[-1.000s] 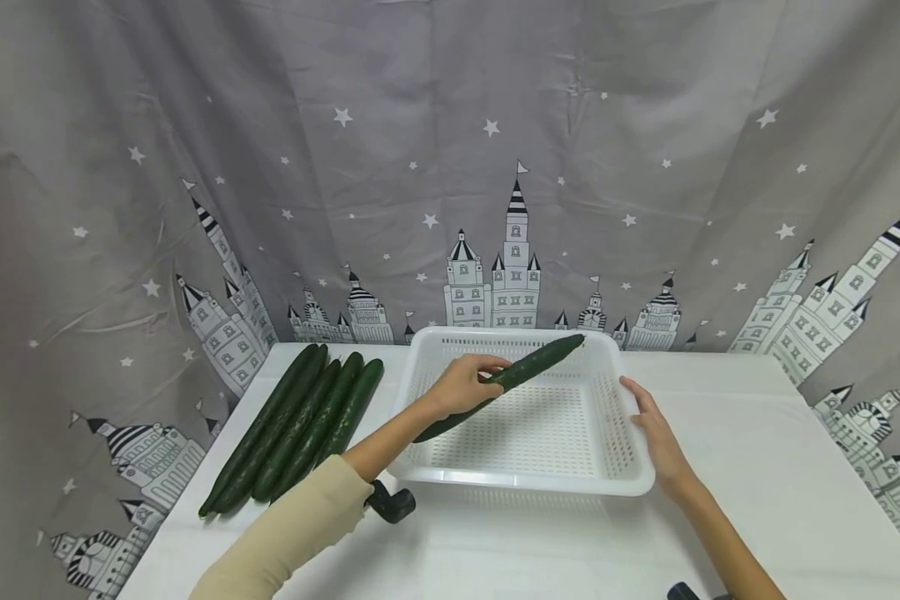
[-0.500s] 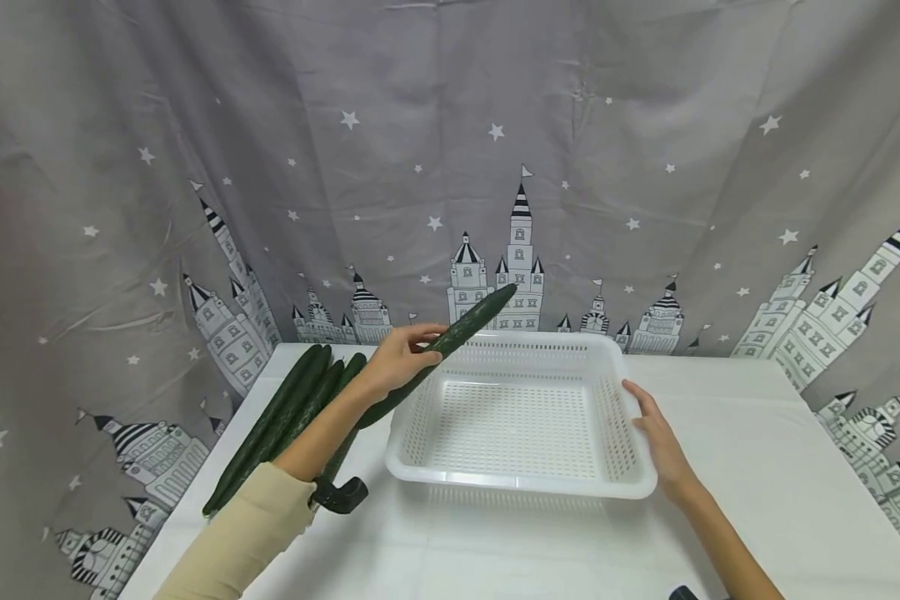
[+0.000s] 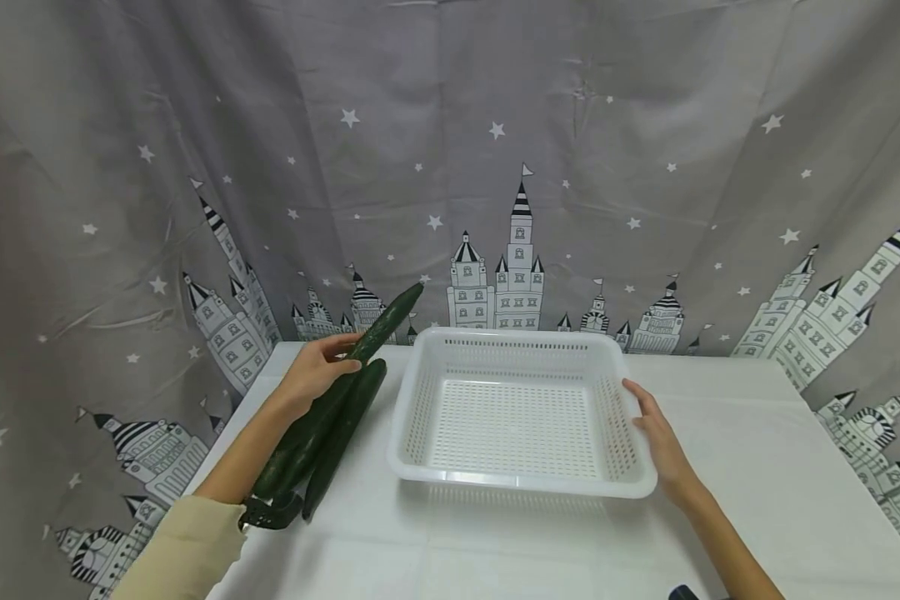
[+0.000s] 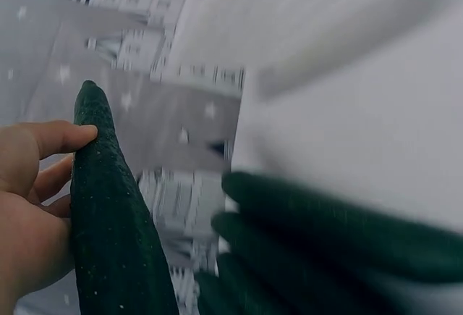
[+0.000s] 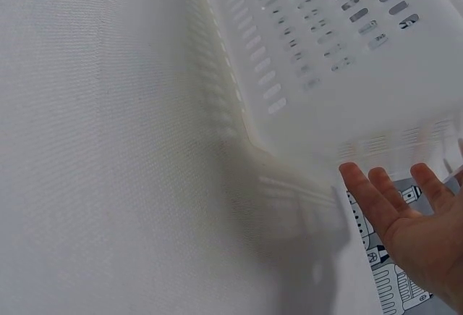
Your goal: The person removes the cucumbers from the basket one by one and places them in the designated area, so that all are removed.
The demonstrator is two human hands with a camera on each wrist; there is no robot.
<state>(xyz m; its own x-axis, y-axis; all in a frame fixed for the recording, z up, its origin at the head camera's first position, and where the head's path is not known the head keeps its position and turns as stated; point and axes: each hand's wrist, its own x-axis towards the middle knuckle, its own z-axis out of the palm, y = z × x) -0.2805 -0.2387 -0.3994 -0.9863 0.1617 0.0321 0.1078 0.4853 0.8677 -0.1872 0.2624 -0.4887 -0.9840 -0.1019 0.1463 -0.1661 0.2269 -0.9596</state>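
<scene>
My left hand (image 3: 311, 375) pinches a long dark green cucumber (image 3: 384, 327) between thumb and fingers, its far end tilted upward. It is over the left part of the table, above the other cucumbers (image 3: 352, 421). Those lie side by side, partly hidden by the hand and forearm; in the left wrist view several cucumber tips (image 4: 249, 188) show beside the held cucumber (image 4: 116, 221). A white perforated plastic basket (image 3: 521, 482) stands mid-table with nothing in it. Straight fingers of my right hand (image 3: 660, 437) touch its right side; the right wrist view shows them spread against the basket (image 5: 340, 101).
A white cloth covers the table (image 3: 727, 417), which stretches right of the basket. Behind it hangs a grey curtain (image 3: 645, 67) printed with castles and stars. A black wrist strap piece (image 3: 272, 510) sits at the left wrist, near the cucumbers.
My left hand has carried the cucumber leftward, from over the basket to above the cucumber row. The right hand and the basket have stayed in place.
</scene>
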